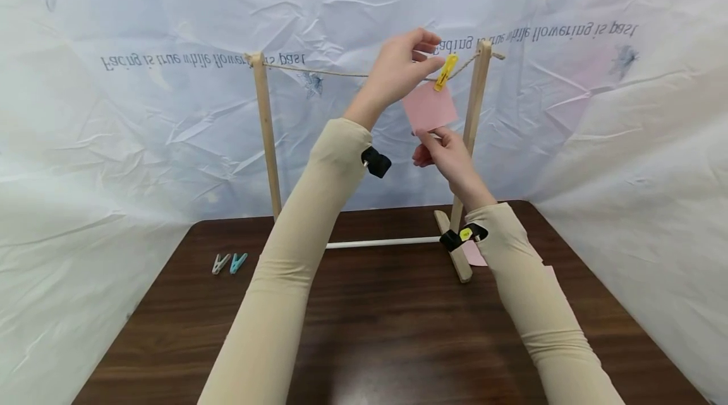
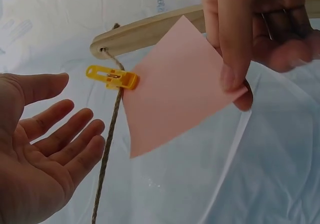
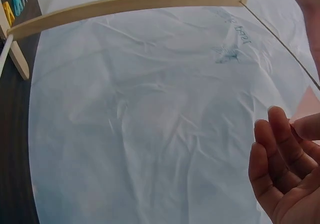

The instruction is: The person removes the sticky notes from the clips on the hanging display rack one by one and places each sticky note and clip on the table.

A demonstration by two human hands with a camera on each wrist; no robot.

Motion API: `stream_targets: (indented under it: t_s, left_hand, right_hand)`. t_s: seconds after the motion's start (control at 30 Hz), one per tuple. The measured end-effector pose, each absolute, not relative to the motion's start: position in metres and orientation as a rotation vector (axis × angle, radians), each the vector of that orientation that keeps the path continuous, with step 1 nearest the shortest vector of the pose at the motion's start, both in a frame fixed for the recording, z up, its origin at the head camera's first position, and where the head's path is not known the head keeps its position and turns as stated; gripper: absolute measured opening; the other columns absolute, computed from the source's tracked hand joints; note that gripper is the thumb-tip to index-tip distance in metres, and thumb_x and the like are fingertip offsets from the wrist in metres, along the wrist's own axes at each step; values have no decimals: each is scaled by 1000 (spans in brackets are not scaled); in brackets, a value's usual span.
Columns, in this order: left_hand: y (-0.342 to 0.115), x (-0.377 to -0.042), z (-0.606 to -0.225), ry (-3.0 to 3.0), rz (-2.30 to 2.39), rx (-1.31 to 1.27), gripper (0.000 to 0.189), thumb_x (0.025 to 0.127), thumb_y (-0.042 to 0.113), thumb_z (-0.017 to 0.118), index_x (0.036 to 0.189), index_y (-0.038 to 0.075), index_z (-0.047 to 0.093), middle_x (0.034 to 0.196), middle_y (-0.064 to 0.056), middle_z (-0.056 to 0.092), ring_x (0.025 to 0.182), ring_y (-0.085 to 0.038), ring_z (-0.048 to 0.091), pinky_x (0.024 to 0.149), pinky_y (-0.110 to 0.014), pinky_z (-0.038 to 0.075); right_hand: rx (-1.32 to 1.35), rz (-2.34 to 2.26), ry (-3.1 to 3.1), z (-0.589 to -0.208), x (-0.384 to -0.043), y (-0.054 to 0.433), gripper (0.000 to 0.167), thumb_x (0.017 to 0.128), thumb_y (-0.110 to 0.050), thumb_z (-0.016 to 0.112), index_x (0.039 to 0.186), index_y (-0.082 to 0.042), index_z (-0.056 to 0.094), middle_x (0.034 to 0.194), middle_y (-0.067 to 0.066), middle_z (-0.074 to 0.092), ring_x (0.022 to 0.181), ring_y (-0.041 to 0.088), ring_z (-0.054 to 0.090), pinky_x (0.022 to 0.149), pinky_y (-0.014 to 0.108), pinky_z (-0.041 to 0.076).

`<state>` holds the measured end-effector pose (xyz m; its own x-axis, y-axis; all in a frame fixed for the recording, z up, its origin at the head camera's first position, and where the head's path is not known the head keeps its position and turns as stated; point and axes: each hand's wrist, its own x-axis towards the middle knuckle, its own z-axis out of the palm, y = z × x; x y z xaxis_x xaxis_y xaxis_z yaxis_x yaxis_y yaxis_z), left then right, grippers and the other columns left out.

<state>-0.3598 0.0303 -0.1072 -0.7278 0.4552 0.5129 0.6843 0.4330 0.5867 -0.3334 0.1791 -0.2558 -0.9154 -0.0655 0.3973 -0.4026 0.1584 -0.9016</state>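
Note:
A pink square of paper (image 1: 429, 108) hangs from a twine line (image 1: 335, 73), held at its top by a yellow clothespin (image 1: 446, 73). My right hand (image 1: 449, 155) pinches the paper's lower corner between thumb and index finger, plainly seen in the left wrist view. Just left of the clothespin is my left hand (image 1: 400, 67), its fingers spread and relaxed. In the left wrist view a gap shows between the left hand (image 2: 50, 139) and the clothespin (image 2: 112, 78), with nothing in that hand. Only a tip of the paper (image 3: 307, 107) appears in the right wrist view.
Two wooden posts (image 1: 265, 133) carry the twine, and a white rod (image 1: 387, 242) joins them low down. A white and a blue clothespin (image 1: 238, 263) lie on the dark table (image 1: 370, 329) at left. More pink paper (image 1: 474, 253) lies by the right foot, partly behind the right arm.

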Motion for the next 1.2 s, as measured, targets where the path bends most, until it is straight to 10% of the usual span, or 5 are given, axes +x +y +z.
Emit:
stream_targets:
  t_s: [0.47, 1.2]
  left_hand:
    - [57, -366, -115, -2586, -1021, -1084, 57, 102, 34, 59, 154, 17, 43, 145, -2, 54, 122, -12, 57, 93, -20, 48]
    - [45, -361, -119, -2453, -1104, -1045, 45, 101, 27, 65, 143, 13, 57, 126, -1, 66, 107, -13, 64, 90, -21, 48]
  right_hand:
    - [402, 1804, -2170, -262, -335, 188, 39, 104, -36, 56, 120, -2, 63, 76, 5, 67, 69, 17, 68, 71, 29, 58]
    - [404, 1777, -2173, -261, -334, 192, 37, 104, -35, 56, 116, -1, 65, 87, 5, 66, 76, 19, 67, 71, 28, 56]
